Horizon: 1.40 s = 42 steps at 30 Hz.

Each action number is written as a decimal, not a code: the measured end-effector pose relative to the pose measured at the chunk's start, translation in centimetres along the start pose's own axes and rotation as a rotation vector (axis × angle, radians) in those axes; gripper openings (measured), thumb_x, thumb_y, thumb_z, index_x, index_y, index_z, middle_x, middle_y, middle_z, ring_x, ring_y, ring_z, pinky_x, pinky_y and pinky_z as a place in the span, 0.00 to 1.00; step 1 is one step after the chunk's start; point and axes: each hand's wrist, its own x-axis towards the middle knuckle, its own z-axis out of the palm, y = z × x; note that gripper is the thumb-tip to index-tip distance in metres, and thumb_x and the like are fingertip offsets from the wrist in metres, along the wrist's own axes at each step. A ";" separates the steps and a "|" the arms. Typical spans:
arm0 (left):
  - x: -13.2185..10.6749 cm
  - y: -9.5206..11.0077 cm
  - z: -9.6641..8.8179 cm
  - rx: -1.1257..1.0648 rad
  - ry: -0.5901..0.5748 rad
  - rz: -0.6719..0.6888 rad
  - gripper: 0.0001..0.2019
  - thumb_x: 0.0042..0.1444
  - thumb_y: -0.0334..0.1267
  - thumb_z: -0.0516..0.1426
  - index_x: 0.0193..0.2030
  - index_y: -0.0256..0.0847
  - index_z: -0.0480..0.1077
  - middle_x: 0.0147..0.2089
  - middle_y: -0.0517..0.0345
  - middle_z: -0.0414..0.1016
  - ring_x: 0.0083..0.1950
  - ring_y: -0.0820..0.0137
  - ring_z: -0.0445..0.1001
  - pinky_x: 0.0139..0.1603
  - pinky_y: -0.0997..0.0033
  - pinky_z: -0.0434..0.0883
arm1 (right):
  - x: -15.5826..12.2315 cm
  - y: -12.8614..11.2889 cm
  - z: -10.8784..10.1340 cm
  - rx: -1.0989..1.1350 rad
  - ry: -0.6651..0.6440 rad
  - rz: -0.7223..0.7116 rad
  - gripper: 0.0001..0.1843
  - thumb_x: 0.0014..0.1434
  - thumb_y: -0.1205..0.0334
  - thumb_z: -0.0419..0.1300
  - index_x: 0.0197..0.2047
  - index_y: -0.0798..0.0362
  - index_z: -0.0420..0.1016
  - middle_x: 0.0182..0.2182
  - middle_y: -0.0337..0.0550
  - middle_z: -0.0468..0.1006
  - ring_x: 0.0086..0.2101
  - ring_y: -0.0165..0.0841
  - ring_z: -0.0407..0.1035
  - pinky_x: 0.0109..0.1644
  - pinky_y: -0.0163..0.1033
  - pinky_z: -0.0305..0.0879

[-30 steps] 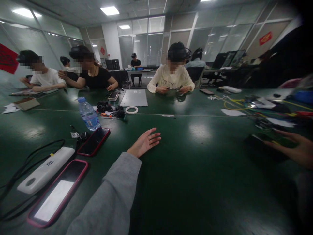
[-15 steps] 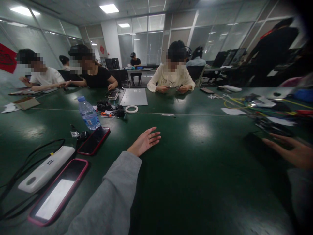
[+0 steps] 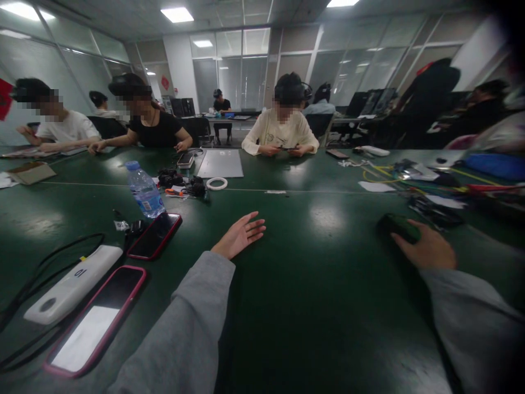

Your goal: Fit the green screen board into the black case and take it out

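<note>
My left hand [image 3: 241, 235] rests palm inward on the green table [image 3: 311, 306], its fingers stretched out and holding nothing. On the right, my right hand [image 3: 430, 246] curves around a dark rounded object [image 3: 398, 227] low over the tabletop. The thumb lies along the object's near side, and the other fingers are partly hidden behind it. The object's exact kind is too dark to make out. Left of my left hand lie a dark phone in a red case [image 3: 156, 236] and a larger pink-cased phone [image 3: 96, 323] with a lit screen.
A white device [image 3: 76, 284] with black cables lies at left, near a water bottle [image 3: 144, 189]. Farther back are black cable bundles [image 3: 184, 183], a white ring [image 3: 216, 184] and a silver panel [image 3: 221, 163]. Tangled wires [image 3: 435, 205] cover the right side. A person [image 3: 283, 123] sits opposite.
My right hand has come in from the right edge toward the middle, with the dark object. The view has turned slightly right. My left hand stays nearly still.
</note>
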 end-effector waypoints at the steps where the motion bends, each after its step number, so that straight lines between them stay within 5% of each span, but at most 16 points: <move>1: 0.0 0.0 0.0 0.001 0.002 0.000 0.20 0.58 0.41 0.55 0.56 0.41 0.64 0.52 0.46 0.71 0.50 0.64 0.72 0.55 0.59 0.66 | -1.0 -2.0 0.6 -0.049 -0.045 -0.006 0.43 0.38 0.52 0.72 0.57 0.58 0.69 0.43 0.66 0.71 0.40 0.46 0.69 0.35 0.46 0.58; 4: 0.1 0.0 0.0 0.014 0.005 0.007 0.19 0.57 0.40 0.56 0.55 0.42 0.66 0.54 0.46 0.69 0.54 0.64 0.70 0.55 0.60 0.66 | -5.1 -10.5 2.0 0.008 -0.119 -0.181 0.40 0.52 0.48 0.63 0.62 0.58 0.59 0.50 0.63 0.67 0.48 0.45 0.66 0.44 0.46 0.63; 9: 0.5 -0.6 0.0 0.034 0.030 0.071 0.20 0.53 0.38 0.59 0.54 0.48 0.66 0.56 0.53 0.67 0.53 0.69 0.70 0.52 0.68 0.67 | -13.1 -25.3 3.3 0.238 -0.177 -0.464 0.33 0.58 0.52 0.57 0.62 0.58 0.55 0.54 0.55 0.65 0.53 0.42 0.63 0.54 0.46 0.64; 13: 1.0 -1.3 -0.2 0.040 0.057 0.177 0.28 0.49 0.33 0.63 0.56 0.51 0.61 0.51 0.58 0.70 0.46 0.72 0.72 0.46 0.72 0.69 | -17.1 -31.7 3.7 0.374 -0.203 -0.569 0.29 0.59 0.55 0.56 0.60 0.56 0.54 0.53 0.51 0.65 0.52 0.41 0.63 0.54 0.46 0.66; 20: 1.6 -1.6 -0.6 0.047 0.146 0.225 0.26 0.45 0.30 0.65 0.51 0.45 0.63 0.44 0.57 0.71 0.42 0.71 0.73 0.46 0.69 0.70 | -17.7 -32.9 3.4 0.387 -0.219 -0.608 0.23 0.59 0.57 0.56 0.55 0.53 0.57 0.48 0.48 0.67 0.49 0.38 0.64 0.52 0.44 0.67; 42: 1.4 -1.8 -0.3 0.142 0.143 0.295 0.32 0.39 0.27 0.65 0.52 0.45 0.61 0.43 0.58 0.71 0.43 0.69 0.72 0.44 0.68 0.70 | -17.6 -32.7 3.2 0.377 -0.230 -0.615 0.20 0.57 0.59 0.59 0.50 0.53 0.60 0.45 0.45 0.68 0.46 0.36 0.65 0.47 0.40 0.67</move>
